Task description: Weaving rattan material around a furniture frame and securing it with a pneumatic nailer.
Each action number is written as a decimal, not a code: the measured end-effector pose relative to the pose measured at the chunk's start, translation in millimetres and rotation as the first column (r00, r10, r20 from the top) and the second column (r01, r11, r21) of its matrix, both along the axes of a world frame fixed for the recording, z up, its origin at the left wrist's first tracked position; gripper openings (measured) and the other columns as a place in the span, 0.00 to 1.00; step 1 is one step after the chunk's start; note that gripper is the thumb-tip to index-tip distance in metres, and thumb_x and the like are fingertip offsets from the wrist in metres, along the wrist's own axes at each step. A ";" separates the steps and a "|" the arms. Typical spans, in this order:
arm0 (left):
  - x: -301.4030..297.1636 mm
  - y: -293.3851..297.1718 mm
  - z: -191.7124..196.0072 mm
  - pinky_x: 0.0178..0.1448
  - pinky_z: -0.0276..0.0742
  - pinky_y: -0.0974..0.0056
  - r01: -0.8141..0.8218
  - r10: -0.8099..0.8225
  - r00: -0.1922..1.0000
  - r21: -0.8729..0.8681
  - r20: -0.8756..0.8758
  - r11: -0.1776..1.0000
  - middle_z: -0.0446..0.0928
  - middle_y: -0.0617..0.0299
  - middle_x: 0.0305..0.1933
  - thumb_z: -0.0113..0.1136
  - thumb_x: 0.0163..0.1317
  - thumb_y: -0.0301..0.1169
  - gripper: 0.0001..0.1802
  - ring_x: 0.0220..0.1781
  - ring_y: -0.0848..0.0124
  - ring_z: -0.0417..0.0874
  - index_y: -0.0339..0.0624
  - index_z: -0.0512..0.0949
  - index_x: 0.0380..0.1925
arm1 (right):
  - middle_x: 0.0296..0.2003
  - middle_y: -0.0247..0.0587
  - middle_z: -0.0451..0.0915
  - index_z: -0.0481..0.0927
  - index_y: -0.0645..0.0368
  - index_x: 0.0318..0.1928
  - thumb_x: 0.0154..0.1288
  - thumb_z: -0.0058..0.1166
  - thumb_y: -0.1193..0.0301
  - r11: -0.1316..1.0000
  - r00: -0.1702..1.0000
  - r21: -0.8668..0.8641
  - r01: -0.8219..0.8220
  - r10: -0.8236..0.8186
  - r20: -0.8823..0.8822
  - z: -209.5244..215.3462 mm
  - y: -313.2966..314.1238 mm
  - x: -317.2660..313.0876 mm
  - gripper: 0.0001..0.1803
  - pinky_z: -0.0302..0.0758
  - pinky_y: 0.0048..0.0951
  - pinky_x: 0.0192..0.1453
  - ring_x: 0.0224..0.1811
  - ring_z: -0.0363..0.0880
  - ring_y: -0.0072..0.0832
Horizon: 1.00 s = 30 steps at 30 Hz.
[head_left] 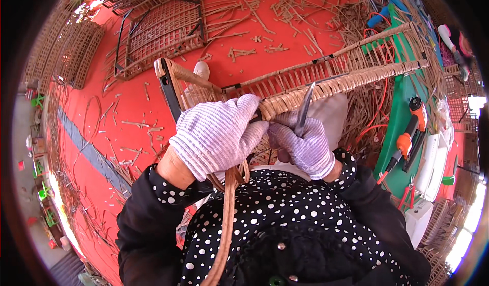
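Both my hands wear pale striped knit gloves. My left hand is closed, thumb and fingers pinched at the wrapped rail of a woven wicker frame lying across my lap. A long flat tan wicker strand hangs from beneath that hand down over my dotted apron. Right beside it, under the same rail, my right hand is wrapped round a pointed grey metal tool, its tip upward across the rail. The tool's lower end is hidden in the glove. A dark bare metal corner shows at the frame's left end.
A half-woven panel on a black frame lies on the red floor, among scattered wicker offcuts. Finished woven pieces stand far left. At right, an orange-and-black power tool rests on a green board beside red-handled pliers.
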<state>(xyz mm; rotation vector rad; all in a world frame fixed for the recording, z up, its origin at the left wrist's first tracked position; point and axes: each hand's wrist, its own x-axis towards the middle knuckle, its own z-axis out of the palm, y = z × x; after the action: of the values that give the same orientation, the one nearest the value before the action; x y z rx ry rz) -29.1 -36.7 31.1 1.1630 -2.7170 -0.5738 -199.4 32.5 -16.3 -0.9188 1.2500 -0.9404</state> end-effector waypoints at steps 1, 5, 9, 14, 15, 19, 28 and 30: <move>0.7 1.8 0.5 0.30 0.75 0.56 0.004 -0.004 1.000 0.014 0.002 1.000 0.76 0.52 0.24 0.57 0.54 0.38 0.17 0.26 0.54 0.79 0.39 0.72 0.41 | 0.18 0.31 0.75 0.78 0.66 0.38 0.61 0.52 0.71 1.000 1.000 0.015 0.015 -0.015 -0.008 -1.7 3.3 1.8 0.10 0.66 0.18 0.21 0.16 0.69 0.14; 1.7 2.2 -2.0 0.31 0.75 0.57 0.014 -0.014 1.000 -0.005 -0.011 1.000 0.77 0.51 0.27 0.57 0.55 0.38 0.18 0.29 0.54 0.79 0.40 0.71 0.42 | 0.13 0.27 0.68 0.76 0.63 0.33 0.61 0.49 0.72 1.000 1.000 -0.008 -0.022 0.022 0.009 8.6 6.2 5.0 0.07 0.62 0.20 0.18 0.14 0.65 0.13; -1.6 4.1 3.3 0.31 0.74 0.56 0.037 -0.037 0.999 -0.013 0.007 0.999 0.77 0.50 0.28 0.57 0.55 0.39 0.18 0.30 0.54 0.80 0.39 0.72 0.41 | 0.19 0.33 0.73 0.76 0.64 0.35 0.62 0.49 0.72 0.998 0.999 0.028 -0.048 0.048 -0.011 11.8 6.6 2.1 0.08 0.67 0.21 0.24 0.20 0.71 0.17; -3.8 1.1 0.8 0.31 0.73 0.55 -0.008 0.010 0.999 -0.038 0.036 0.999 0.76 0.49 0.27 0.57 0.56 0.40 0.18 0.30 0.54 0.79 0.38 0.73 0.39 | 0.29 0.40 0.79 0.76 0.65 0.40 0.61 0.51 0.70 0.936 0.948 -0.338 -0.099 -0.014 -0.317 9.9 5.0 -14.4 0.11 0.73 0.25 0.32 0.27 0.77 0.24; -5.1 -1.4 4.5 0.33 0.73 0.56 -0.021 0.021 0.999 0.001 0.039 1.000 0.76 0.48 0.28 0.56 0.56 0.39 0.17 0.31 0.53 0.79 0.36 0.73 0.39 | 0.29 0.42 0.79 0.76 0.64 0.41 0.61 0.52 0.68 0.947 0.923 -0.305 -0.102 -0.024 -0.384 3.8 7.6 -28.1 0.12 0.73 0.26 0.33 0.28 0.77 0.26; 5.0 -23.9 0.4 0.43 0.74 0.60 0.107 -0.083 0.963 0.079 -0.255 0.991 0.76 0.47 0.36 0.53 0.59 0.32 0.16 0.40 0.53 0.79 0.34 0.71 0.45 | 0.31 0.50 0.77 0.74 0.64 0.42 0.56 0.56 0.62 0.922 0.627 -0.379 -0.072 -0.254 -0.737 14.9 32.8 -102.7 0.19 0.73 0.34 0.38 0.33 0.78 0.39; 57.5 -26.4 14.8 0.63 0.60 0.56 0.120 -0.156 0.981 -0.265 -0.116 0.957 0.74 0.55 0.51 0.54 0.53 0.22 0.20 0.57 0.55 0.71 0.40 0.72 0.49 | 0.49 0.49 0.72 0.68 0.55 0.54 0.56 0.48 0.65 0.815 -0.233 -0.014 0.579 0.149 -0.961 -4.2 153.9 -273.3 0.24 0.69 0.38 0.54 0.51 0.72 0.42; 57.0 -30.6 12.6 0.59 0.65 0.58 0.140 -0.212 0.965 -0.384 -0.151 0.913 0.76 0.55 0.47 0.55 0.54 0.26 0.16 0.53 0.57 0.74 0.41 0.75 0.45 | 0.51 0.46 0.71 0.68 0.54 0.55 0.55 0.52 0.66 0.885 -0.252 -0.151 0.441 -0.039 -0.967 -5.9 142.8 -260.2 0.25 0.67 0.36 0.57 0.55 0.69 0.40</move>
<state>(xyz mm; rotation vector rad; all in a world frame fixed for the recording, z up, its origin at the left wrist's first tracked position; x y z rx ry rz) 27.9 -67.3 43.7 0.7337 -2.6235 -0.1623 -459.6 175.3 -22.2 -1.1936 3.0719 0.0294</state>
